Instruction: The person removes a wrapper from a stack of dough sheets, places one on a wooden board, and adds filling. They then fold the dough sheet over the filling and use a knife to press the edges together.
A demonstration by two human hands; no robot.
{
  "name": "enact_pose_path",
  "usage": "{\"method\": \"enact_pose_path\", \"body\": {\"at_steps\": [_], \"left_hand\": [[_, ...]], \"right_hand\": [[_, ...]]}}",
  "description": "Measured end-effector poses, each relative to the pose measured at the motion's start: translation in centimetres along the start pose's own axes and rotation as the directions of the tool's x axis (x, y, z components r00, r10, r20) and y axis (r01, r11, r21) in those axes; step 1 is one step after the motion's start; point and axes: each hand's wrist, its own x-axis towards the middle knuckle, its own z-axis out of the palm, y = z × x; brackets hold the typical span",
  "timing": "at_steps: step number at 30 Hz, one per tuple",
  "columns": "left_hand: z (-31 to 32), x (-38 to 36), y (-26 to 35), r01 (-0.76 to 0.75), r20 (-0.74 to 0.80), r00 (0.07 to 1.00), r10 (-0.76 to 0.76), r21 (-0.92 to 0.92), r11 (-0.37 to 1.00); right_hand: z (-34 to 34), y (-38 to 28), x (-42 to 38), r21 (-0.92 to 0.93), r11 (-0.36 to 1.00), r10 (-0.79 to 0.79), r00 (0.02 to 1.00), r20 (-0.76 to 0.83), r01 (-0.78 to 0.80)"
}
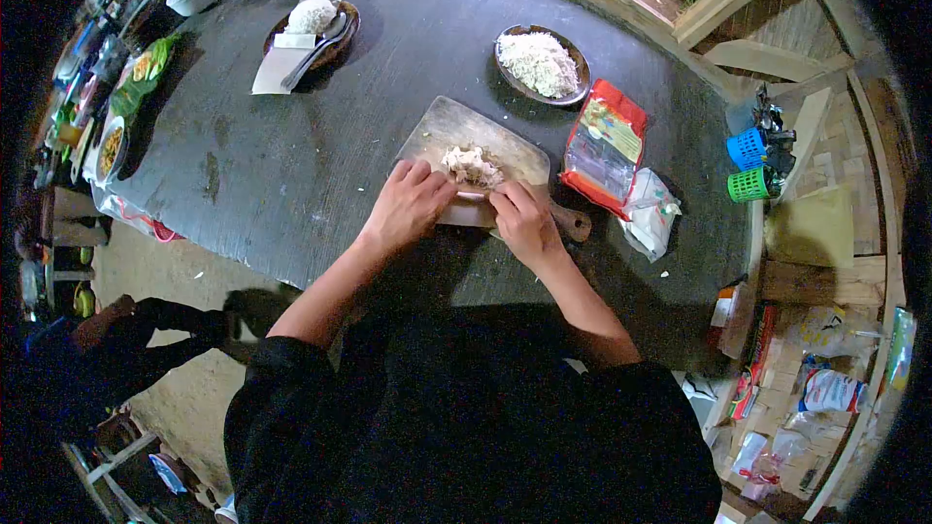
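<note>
On a wooden cutting board (442, 121) with a handle lies a heap of pale, shredded filling (473, 165). Just in front of the heap, a thin pale wrapper (473, 196) shows its near edge between my hands. My left hand (413, 199) pinches this edge from the left, fingers curled over it. From the other side, my right hand (527, 221) has its thumb and fingers closed on the right end of the edge. Part of the wrapper is hidden under my fingers and the filling.
A bowl of white shreds (539, 63) stands behind the board. Right of it lie a red packet (607, 146) and a white plastic bag (650, 213). Plated rice (313, 16) with cutlery sits at back left. Another person (107, 349) is at the left.
</note>
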Motion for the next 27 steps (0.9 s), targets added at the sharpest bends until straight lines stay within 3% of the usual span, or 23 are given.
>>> {"method": "enact_pose_path", "body": {"at_steps": [5, 8, 10, 12, 15, 17, 21, 23, 27], "left_hand": [[-0.5, -0.8, 0.5, -0.003, -0.011, 1.0, 0.002, -0.108, 0.994], [-0.7, -0.1, 1.0, 0.061, 0.002, 0.998, -0.062, -0.118, 0.991], [-1.4, 0.6, 1.0, 0.211, 0.069, 0.977, -0.203, -0.124, 0.97], [-1.3, 0.7, 0.9, 0.224, 0.063, 0.974, -0.217, -0.153, 0.962], [-1.4, 0.7, 0.9, 0.258, 0.092, 0.965, -0.245, -0.177, 0.95], [-1.4, 0.9, 0.9, 0.274, 0.119, 0.959, -0.257, -0.169, 0.947], [-1.5, 0.8, 0.9, 0.313, 0.131, 0.948, -0.292, -0.201, 0.928], [-1.6, 0.7, 0.9, 0.32, 0.127, 0.946, -0.298, -0.217, 0.922], [-1.7, 0.7, 0.9, 0.292, 0.127, 0.954, -0.271, -0.199, 0.935]], "right_hand": [[-1.2, 0.2, -0.3, 0.147, 0.989, 0.009, 0.995, 0.101, -0.024], [-0.9, 0.7, -0.5, 0.187, 0.974, 0.109, 0.987, 0.115, -0.13], [-0.7, 0.2, -0.2, 0.18, 0.971, 0.144, 0.986, 0.081, -0.157], [-0.7, 0.2, 0.0, 0.175, 0.967, 0.179, 0.983, 0.048, -0.185], [-0.8, 1.0, 0.0, 0.173, 0.973, 0.132, 0.985, 0.109, -0.15], [-0.9, 1.2, 0.1, 0.19, 0.958, 0.185, 0.968, 0.167, -0.216], [-1.1, 1.5, 0.4, 0.218, 0.951, 0.193, 0.971, 0.139, -0.22], [-1.5, 1.5, 0.8, 0.228, 0.926, 0.238, 0.934, 0.268, -0.301], [-1.6, 1.0, 0.9, 0.247, 0.911, 0.265, 0.928, 0.26, -0.329]]}}
